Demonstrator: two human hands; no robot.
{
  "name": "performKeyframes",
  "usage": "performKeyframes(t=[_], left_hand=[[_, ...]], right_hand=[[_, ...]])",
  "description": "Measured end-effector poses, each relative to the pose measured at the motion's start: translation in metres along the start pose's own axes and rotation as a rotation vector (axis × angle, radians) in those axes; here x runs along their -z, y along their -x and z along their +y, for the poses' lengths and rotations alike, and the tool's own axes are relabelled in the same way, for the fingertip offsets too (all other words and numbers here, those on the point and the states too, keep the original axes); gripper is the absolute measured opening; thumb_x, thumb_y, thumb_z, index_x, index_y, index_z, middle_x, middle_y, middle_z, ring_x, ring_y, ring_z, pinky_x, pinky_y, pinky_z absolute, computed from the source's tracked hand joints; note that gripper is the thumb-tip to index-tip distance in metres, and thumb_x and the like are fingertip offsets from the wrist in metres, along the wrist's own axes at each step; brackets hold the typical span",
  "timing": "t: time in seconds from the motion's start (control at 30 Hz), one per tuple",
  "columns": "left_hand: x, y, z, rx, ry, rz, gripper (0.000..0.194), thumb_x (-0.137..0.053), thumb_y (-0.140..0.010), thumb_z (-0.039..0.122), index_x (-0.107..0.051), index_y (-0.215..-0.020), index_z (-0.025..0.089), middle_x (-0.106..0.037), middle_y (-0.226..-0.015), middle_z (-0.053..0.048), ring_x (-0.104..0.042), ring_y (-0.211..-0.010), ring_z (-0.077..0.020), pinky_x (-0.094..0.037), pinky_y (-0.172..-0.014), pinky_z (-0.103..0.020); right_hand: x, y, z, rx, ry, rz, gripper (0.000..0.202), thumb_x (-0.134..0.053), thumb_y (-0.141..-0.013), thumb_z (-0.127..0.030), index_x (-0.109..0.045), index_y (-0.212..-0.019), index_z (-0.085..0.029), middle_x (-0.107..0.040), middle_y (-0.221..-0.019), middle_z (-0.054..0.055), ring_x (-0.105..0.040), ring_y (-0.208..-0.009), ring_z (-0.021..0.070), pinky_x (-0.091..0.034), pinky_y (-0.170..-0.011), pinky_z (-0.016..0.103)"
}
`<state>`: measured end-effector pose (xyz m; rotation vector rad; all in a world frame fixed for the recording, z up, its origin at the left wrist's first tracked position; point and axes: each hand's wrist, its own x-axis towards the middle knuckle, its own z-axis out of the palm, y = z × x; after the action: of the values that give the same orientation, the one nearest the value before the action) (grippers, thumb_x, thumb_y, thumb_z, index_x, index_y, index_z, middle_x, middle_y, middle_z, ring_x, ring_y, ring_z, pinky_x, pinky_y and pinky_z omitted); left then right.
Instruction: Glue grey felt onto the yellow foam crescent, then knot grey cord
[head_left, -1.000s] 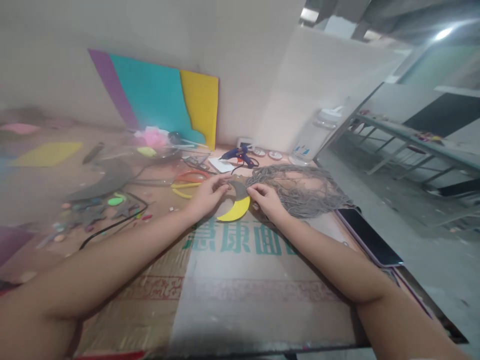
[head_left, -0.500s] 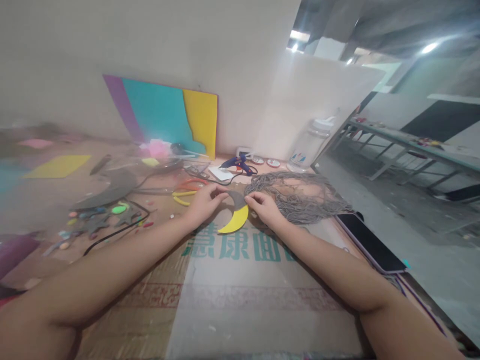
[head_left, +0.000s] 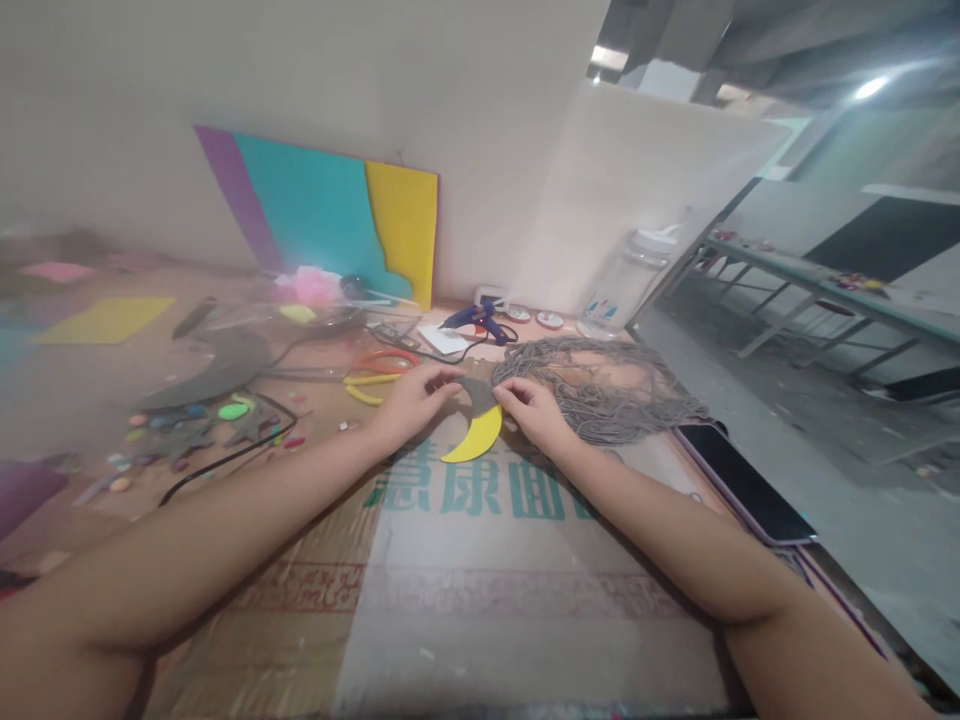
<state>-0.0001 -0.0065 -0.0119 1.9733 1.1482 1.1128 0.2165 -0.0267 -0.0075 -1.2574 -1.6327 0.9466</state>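
Between my hands is a crescent moon cutout, its upper part grey and its lower part bright yellow, with the yellow tip pointing down to the left. My left hand pinches its upper grey end. At its right edge, near where grey meets yellow, my right hand grips it between thumb and fingers. The crescent is held just above a printed sheet with green characters. Orange-handled scissors and a yellow-handled tool lie just beyond my left hand. Grey yarn lies beyond my right hand.
A blue glue gun rests at the back near a clear bottle. A phone lies along the right edge. Grey cutouts and small coloured pieces lie at left. A coloured board leans on the wall.
The view has shifted slightly. Both hands keep their hold on the crescent, which sits at nearly the same place and angle.
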Motion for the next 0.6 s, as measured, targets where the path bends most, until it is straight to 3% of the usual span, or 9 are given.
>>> performKeyframes(t=[0.33,0.6], left_hand=[[0.0039,-0.0003,0.006,-0.023,-0.03,-0.005,0.027,-0.061,-0.084,0.033,-0.076,-0.101,0.018,-0.076,-0.101,-0.007,-0.067,-0.09,-0.0225,-0.051,-0.084,-0.034],[0.0038,0.0007,0.005,-0.015,-0.029,0.029,0.033,-0.06,-0.087,0.034,-0.072,-0.111,0.016,-0.075,-0.104,-0.008,-0.067,-0.09,-0.0218,-0.05,-0.084,-0.033]], right_hand=[[-0.0001,0.0013,-0.0037,-0.021,-0.004,0.011,0.037,-0.061,-0.077,-0.055,-0.06,-0.076,-0.018,-0.053,-0.061,-0.002,-0.043,-0.055,0.0106,-0.035,-0.051,0.023],[0.0012,0.0023,-0.0049,-0.021,-0.013,0.047,0.037,-0.061,-0.078,-0.056,-0.059,-0.076,-0.019,-0.051,-0.061,-0.002,-0.042,-0.054,0.0109,-0.034,-0.051,0.024]])
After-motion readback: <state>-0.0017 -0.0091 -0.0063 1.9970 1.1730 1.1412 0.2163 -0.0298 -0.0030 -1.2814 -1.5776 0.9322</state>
